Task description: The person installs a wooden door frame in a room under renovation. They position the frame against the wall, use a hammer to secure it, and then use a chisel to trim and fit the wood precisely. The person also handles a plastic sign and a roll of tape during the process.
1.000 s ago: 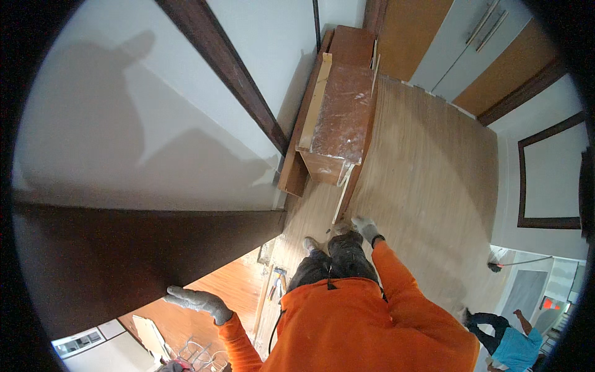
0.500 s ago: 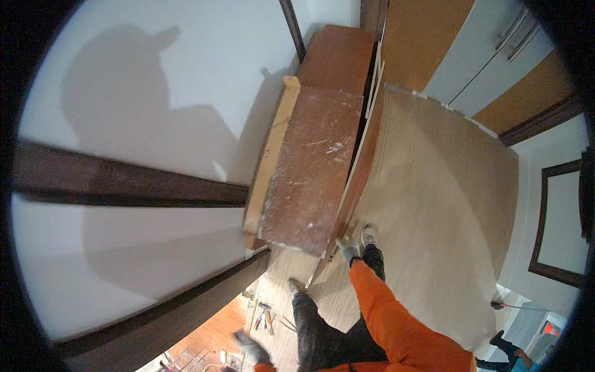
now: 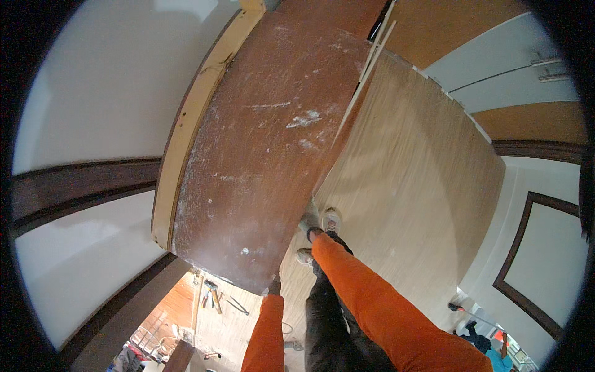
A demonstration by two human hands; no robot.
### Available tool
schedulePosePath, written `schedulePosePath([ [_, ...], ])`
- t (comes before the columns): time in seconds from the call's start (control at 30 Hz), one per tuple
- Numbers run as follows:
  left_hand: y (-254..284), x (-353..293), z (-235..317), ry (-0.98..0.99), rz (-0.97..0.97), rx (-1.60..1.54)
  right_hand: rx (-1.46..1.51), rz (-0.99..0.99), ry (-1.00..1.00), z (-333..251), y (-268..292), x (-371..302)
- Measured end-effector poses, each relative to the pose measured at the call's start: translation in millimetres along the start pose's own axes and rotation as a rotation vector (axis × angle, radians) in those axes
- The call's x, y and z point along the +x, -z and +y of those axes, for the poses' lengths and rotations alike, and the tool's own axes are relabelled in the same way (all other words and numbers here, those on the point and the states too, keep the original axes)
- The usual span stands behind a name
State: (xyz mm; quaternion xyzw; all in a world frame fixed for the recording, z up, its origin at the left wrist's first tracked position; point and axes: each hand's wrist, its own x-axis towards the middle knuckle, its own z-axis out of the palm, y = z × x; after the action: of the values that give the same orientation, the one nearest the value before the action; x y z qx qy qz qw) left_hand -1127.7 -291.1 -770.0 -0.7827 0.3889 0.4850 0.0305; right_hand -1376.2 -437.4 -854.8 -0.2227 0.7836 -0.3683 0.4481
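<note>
A large reddish-brown wooden panel (image 3: 254, 142), scuffed with white marks, fills the middle and leans up toward me. A pale wooden batten (image 3: 186, 136) runs along its left edge. My left hand (image 3: 274, 285) is at the panel's near lower corner, closed on the edge, with most of its fingers hidden. My right hand (image 3: 310, 217), in a light grey glove, grips the panel's right edge a little farther off. Its fingertips are partly out of sight behind that edge.
Thin pale strips (image 3: 372, 59) lie along the panel's far right side. Pliers and hand tools (image 3: 212, 294) rest on the floor (image 3: 421, 161) at the near left. Dark-trimmed white walls (image 3: 74, 211) stand at left. Another person (image 3: 496, 353) is at the lower right.
The panel's near end has come up closer to me and looks much larger. My left hand has moved from the lower left to its near corner. My right hand stays at the right edge.
</note>
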Motion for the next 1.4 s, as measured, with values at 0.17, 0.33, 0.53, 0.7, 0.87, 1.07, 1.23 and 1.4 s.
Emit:
schedulePosePath([
  [0.17,-28.1,-14.6,-23.5,-0.401,0.321,0.513,-0.358,-0.200,-0.113,-21.4,53.9,-20.4],
  [0.33,-69.9,16.0,-55.5,-0.695,0.312,0.565,-0.368,-0.365,-0.048,-12.7,143.2,21.1],
  [0.53,-43.5,3.9,-18.9,-0.359,0.196,0.554,0.560,-0.122,0.012,-111.1,240.6,173.9],
  [0.7,-49.8,-15.7,84.4,-0.132,0.142,0.524,0.407,0.031,-0.162,-198.0,315.0,308.2],
  [0.87,-90.9,-12.2,107.2,-0.343,0.319,0.438,0.178,0.057,-0.110,-242.6,334.5,383.2],
  [1.07,-117.8,-0.5,127.5,-0.378,0.317,0.373,-0.052,0.205,-0.206,-215.0,370.2,477.5],
  [1.23,-102.1,-1.7,112.5,-0.165,0.330,0.499,-0.450,0.080,-0.165,-239.1,309.3,475.0],
  [1.4,-84.5,-3.9,127.5,-0.134,0.329,0.456,-0.728,0.040,0.093,-239.7,321.6,495.8],
])
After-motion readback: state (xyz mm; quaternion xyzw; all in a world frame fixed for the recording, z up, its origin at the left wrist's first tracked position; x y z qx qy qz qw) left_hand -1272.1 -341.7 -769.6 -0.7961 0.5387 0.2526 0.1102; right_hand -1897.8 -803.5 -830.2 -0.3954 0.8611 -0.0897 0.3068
